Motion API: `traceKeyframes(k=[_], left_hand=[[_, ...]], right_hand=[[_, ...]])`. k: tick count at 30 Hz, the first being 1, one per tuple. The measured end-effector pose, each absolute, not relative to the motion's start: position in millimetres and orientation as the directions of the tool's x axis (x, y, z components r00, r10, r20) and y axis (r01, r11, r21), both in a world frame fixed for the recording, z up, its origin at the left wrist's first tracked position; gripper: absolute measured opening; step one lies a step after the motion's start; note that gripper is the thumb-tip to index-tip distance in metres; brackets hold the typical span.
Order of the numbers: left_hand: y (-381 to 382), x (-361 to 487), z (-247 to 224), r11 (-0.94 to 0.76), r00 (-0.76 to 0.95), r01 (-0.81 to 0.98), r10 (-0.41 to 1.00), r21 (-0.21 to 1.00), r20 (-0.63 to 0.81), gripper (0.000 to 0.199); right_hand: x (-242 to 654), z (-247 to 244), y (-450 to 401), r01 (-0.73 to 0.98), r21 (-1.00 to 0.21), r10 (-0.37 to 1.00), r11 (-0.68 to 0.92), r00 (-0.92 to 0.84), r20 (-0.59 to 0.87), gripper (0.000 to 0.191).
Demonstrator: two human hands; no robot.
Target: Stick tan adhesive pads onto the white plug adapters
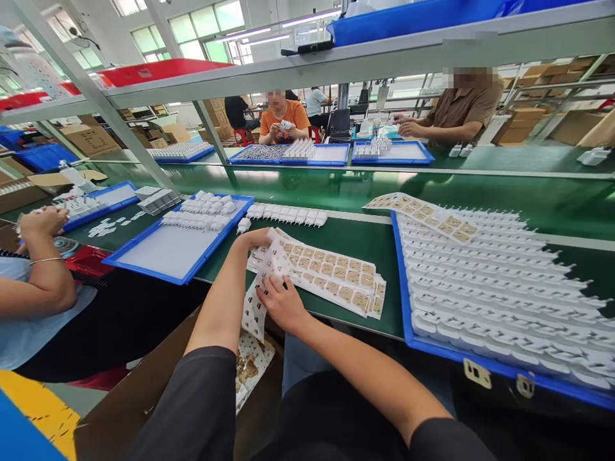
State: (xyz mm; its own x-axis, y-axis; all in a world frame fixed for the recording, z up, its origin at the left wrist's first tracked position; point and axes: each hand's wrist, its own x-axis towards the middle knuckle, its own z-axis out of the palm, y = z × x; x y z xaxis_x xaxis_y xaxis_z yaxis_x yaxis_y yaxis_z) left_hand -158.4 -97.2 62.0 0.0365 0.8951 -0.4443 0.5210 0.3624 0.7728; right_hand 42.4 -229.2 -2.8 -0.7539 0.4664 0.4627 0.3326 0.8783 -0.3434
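Note:
A limp white sticker sheet (pixel 254 308) with rows of small dark cut-outs hangs over the table's near edge. My left hand (pixel 259 238) grips its upper end, with the fingertips hidden behind the sheet. Lower down, my right hand (pixel 282 303) has its fingers on the same sheet, pinching it, the thumb pointing up. Beneath and to the right lies a fanned stack of sticker sheets (pixel 331 269) bearing tan, rounded-square labels. Just behind my left hand, a row of white plug adapters (pixel 288 214) stands on the green table.
To the right, a blue-rimmed tray (pixel 406 307) is packed with white adapters; another label sheet (pixel 432 214) lies across its far corner. At left is a tray (pixel 158 253) partly filled with adapters. Below, a cardboard box (pixel 129 390) holds discarded sheets. A co-worker's hands (pixel 43 224) work at far left.

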Motion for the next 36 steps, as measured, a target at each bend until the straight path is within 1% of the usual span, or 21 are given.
traceKeyframes(k=[2, 4, 6, 8, 11, 13, 14, 15, 16, 17, 18, 19, 21, 23, 25, 28, 31, 33, 36], left_hand=[[-97, -159, 62, 0.376, 0.033, 0.518, 0.889, 0.768, -0.457, 0.053], [-97, -162, 61, 0.394, 0.028, 0.507, 0.882, 0.767, -0.471, 0.056], [-97, -165, 60, 0.411, 0.02, 0.49, 0.876, 0.769, -0.481, 0.06], [-97, -168, 59, 0.418, 0.015, 0.468, 0.877, 0.778, -0.48, 0.064], [-100, -172, 57, 0.397, 0.025, 0.428, 0.893, 0.812, -0.449, 0.068], [-103, -175, 53, 0.361, 0.037, 0.398, 0.912, 0.843, -0.408, 0.07], [-105, -176, 51, 0.339, 0.04, 0.383, 0.923, 0.859, -0.383, 0.072], [-107, -177, 49, 0.316, 0.041, 0.368, 0.934, 0.874, -0.355, 0.074], [-110, -179, 47, 0.293, 0.038, 0.356, 0.944, 0.887, -0.327, 0.077], [-112, -180, 45, 0.271, 0.032, 0.345, 0.954, 0.899, -0.3, 0.081], [-114, -181, 43, 0.248, 0.026, 0.337, 0.962, 0.908, -0.272, 0.085], [-117, -181, 41, 0.225, 0.021, 0.329, 0.969, 0.917, -0.245, 0.089], [-122, -181, 38, 0.176, 0.02, 0.313, 0.981, 0.933, -0.192, 0.097], [-126, -180, 34, 0.125, 0.031, 0.292, 0.99, 0.948, -0.14, 0.103], [-130, -179, 30, 0.085, 0.049, 0.271, 0.994, 0.959, -0.102, 0.105], [-131, -181, 30, 0.079, 0.072, 0.253, 0.992, 0.964, -0.1, 0.107], [-126, -193, 38, 0.156, 0.097, 0.267, 0.977, 0.951, -0.188, 0.107], [-121, -204, 46, 0.245, 0.115, 0.3, 0.95, 0.922, -0.29, 0.098], [-120, -216, 54, 0.358, 0.117, 0.347, 0.9, 0.867, -0.419, 0.079]], right_hand=[[57, 9, -224, 0.345, -0.432, 0.54, 0.833, -0.674, 0.504, 0.031], [76, 20, -213, 0.365, -0.54, 0.644, 0.759, -0.548, 0.534, 0.035], [100, 27, -200, 0.383, -0.647, 0.75, 0.659, -0.394, 0.531, 0.038], [130, 28, -193, 0.393, -0.732, 0.831, 0.557, -0.254, 0.495, 0.042], [181, 32, -201, 0.393, -0.81, 0.892, 0.436, -0.07, 0.447, 0.053], [209, 45, -207, 0.421, -0.826, 0.876, 0.375, 0.132, 0.465, 0.07], [217, 55, -206, 0.489, -0.788, 0.848, 0.374, 0.163, 0.504, 0.078], [221, 66, -201, 0.585, -0.708, 0.839, 0.395, 0.084, 0.538, 0.079], [220, 78, -191, 0.688, -0.587, 0.858, 0.427, -0.105, 0.502, 0.073], [214, 90, -177, 0.766, -0.444, 0.878, 0.464, -0.334, 0.342, 0.066], [205, 99, -160, 0.806, -0.293, 0.854, 0.513, -0.513, 0.086, 0.067], [194, 107, -142, 0.796, -0.258, 0.818, 0.548, -0.575, -0.037, 0.071], [170, 114, -107, 0.785, -0.223, 0.762, 0.578, -0.617, -0.197, 0.091], [152, 112, -85, 0.787, -0.195, 0.714, 0.585, -0.614, -0.335, 0.108], [140, 105, -76, 0.792, -0.161, 0.678, 0.589, -0.592, -0.436, 0.119], [134, 93, -81, 0.797, -0.12, 0.652, 0.591, -0.56, -0.511, 0.122], [134, 88, -87, 0.804, -0.1, 0.645, 0.586, -0.537, -0.543, 0.119], [135, 87, -88, 0.81, -0.092, 0.646, 0.579, -0.525, -0.554, 0.118], [137, 87, -88, 0.811, -0.095, 0.644, 0.577, -0.524, -0.557, 0.116]])
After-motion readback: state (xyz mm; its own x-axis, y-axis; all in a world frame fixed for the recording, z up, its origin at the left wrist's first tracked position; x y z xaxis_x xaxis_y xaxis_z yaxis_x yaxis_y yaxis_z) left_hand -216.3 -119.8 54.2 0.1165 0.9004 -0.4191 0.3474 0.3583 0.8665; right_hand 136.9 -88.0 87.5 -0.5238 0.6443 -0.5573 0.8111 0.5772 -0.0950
